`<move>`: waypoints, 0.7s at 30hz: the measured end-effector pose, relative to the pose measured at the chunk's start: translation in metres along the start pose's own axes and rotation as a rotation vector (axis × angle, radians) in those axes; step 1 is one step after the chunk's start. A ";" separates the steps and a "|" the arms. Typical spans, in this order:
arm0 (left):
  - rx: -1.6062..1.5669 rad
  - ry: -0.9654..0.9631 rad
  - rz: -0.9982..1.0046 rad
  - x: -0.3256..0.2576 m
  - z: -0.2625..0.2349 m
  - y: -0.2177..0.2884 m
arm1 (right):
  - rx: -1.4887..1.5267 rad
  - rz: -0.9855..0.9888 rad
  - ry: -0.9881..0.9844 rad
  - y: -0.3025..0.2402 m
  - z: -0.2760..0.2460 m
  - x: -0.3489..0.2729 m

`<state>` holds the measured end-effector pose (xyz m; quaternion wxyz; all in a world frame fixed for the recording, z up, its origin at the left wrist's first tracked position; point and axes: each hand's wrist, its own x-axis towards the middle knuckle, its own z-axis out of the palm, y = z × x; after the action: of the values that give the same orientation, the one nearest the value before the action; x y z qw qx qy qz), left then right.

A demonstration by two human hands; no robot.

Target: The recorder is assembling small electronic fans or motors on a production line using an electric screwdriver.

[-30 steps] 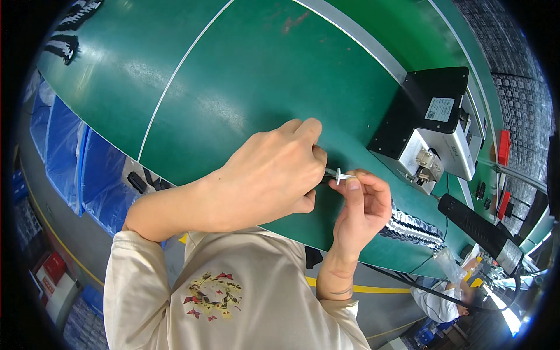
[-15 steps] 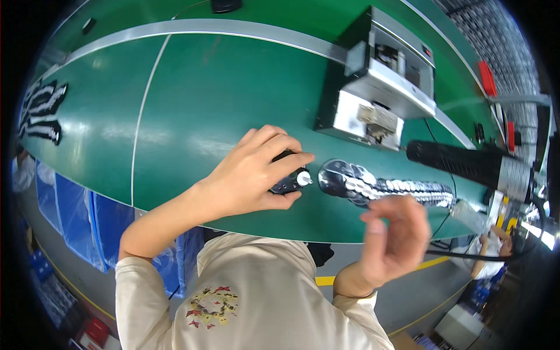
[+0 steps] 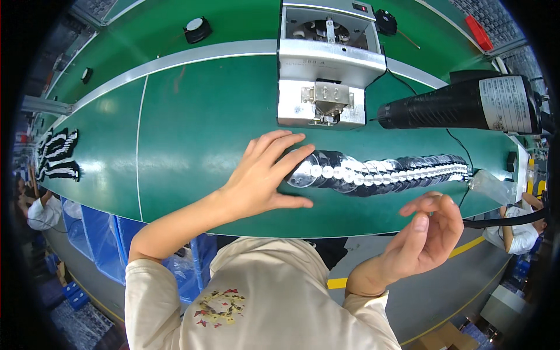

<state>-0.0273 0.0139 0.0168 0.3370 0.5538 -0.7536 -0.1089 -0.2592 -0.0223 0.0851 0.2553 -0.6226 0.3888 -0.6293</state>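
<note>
A long row of overlapping round black parts with white round centres point(image 3: 382, 174) lies across the green table. At its left end, my left hand point(image 3: 262, 173) reaches over the table with fingers spread. Its fingertips overlap the edge of the end part, and the thumb is stretched out apart from it. My right hand point(image 3: 426, 236) is raised in front of the table's near edge, below the row. Its fingers are loosely bent with the thumb apart, and nothing shows between them.
A silver and black box-shaped machine point(image 3: 329, 64) stands behind the row. A black power screwdriver point(image 3: 449, 108) hangs sideways at the right. Black-and-white striped pieces point(image 3: 60, 154) lie at far left. Blue bins point(image 3: 102, 239) stand below the table edge. A round black part point(image 3: 197, 29) lies at the back.
The black part in my left hand is let go at the row's left end. My left fingers have spread. My right hand has moved right. The view has shifted.
</note>
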 end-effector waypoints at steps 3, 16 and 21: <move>0.017 0.103 -0.016 -0.007 -0.038 -0.019 | -0.034 -0.068 0.042 0.011 0.001 0.010; 0.709 0.122 -0.561 0.130 -0.104 -0.219 | 0.016 -0.048 0.125 0.055 0.012 0.056; 0.383 0.229 -0.438 0.134 -0.118 -0.237 | 0.156 0.016 -0.057 0.046 0.038 0.087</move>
<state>0.2052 -0.1694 0.0298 0.2779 0.7651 -0.5802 0.0281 -0.2373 -0.1251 0.0965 0.3191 -0.6153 0.3363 -0.6376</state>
